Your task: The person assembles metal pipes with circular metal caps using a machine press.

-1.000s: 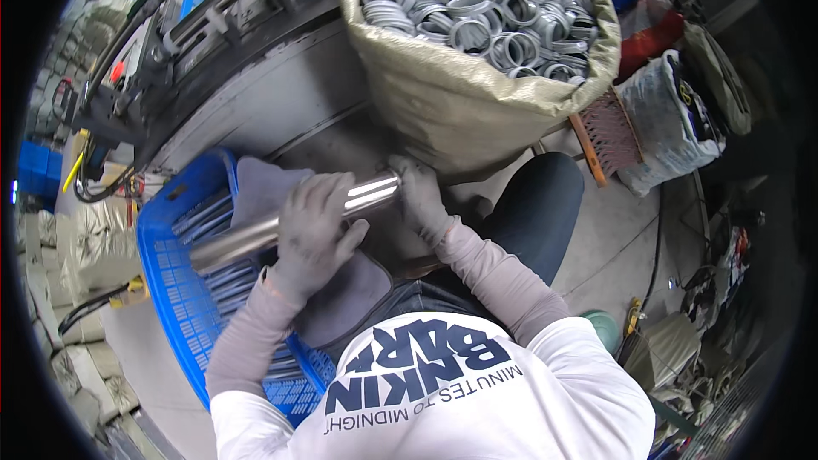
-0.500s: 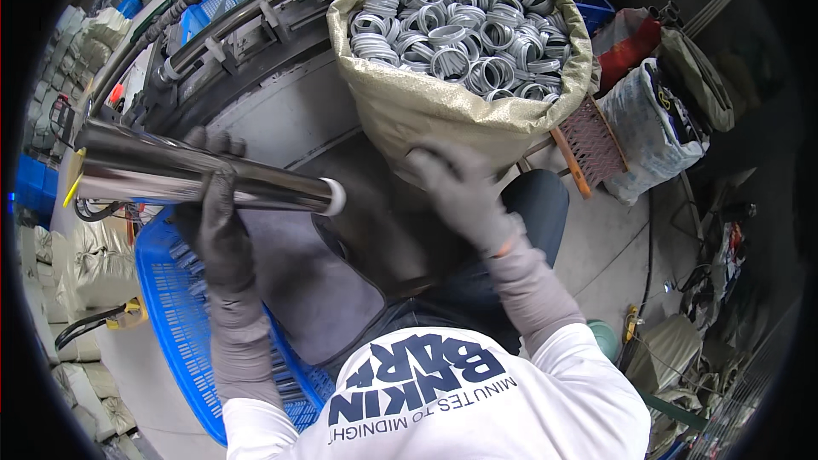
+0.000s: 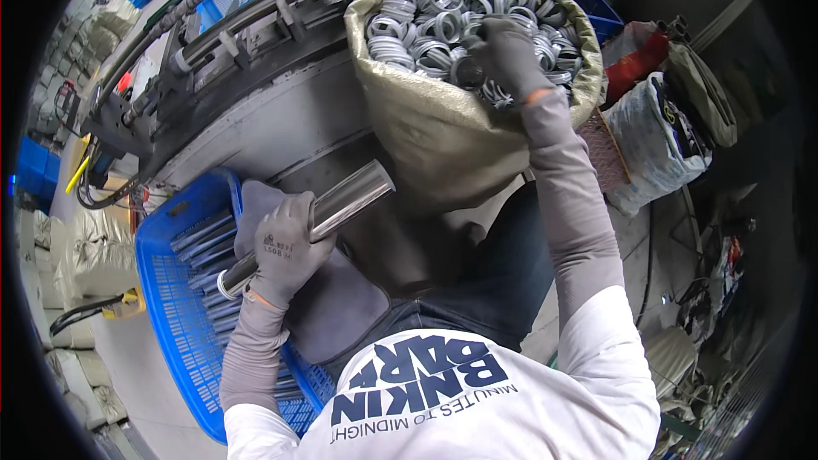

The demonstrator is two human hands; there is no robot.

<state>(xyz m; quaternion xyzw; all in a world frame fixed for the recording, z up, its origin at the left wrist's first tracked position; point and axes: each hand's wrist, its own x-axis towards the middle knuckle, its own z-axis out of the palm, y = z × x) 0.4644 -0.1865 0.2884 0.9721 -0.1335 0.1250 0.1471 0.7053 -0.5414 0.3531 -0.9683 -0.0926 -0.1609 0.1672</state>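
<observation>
My left hand [image 3: 290, 247], in a grey glove, is closed around a shiny metal tube [image 3: 354, 196]. The tube slants over a blue basket, its bare end up and to the right. A white ring [image 3: 228, 284] sits at its lower end by my wrist. My right hand [image 3: 509, 55], also gloved, reaches into a large beige sack [image 3: 443, 140] full of grey plastic rings [image 3: 447, 25]. Its fingers are curled down among the rings; what they hold is hidden.
The blue basket [image 3: 162, 324] on my left holds several metal tubes [image 3: 209, 260]. Beyond it runs a machine with a long bar [image 3: 256, 21]. Right of the sack stand a woven stool [image 3: 603, 153] and a white plastic bag [image 3: 652, 153]. A grey pad [image 3: 341, 311] lies near my lap.
The tube has swung down from the machine's near side toward the basket, its white-ringed end now near my left wrist. My right hand has moved up from beside the sack into the rings.
</observation>
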